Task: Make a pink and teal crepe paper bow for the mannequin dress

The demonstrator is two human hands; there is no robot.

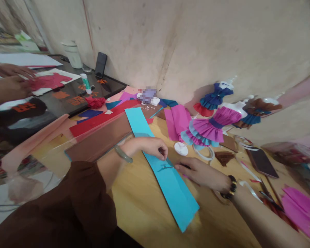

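Note:
A long strip of turquoise paper lies slantwise on the wooden table beneath both hands. My left hand, below a jade bangle, is held over the strip with its fingers curled in a pinch; what they hold, if anything, is too small to make out. From the right, my right hand grips a thin metal tool, its slender tip over the turquoise paper close to the left fingertips. The tool's other end is hidden in the hand. Near the fingers sits a round white disc.
Several small dress forms in crepe paper, one in a pink dress, stand by the wall. Right lie a phone, ribbon and scissors. Brown paper lies left. Another person's hands work on red paper beside a glue stick.

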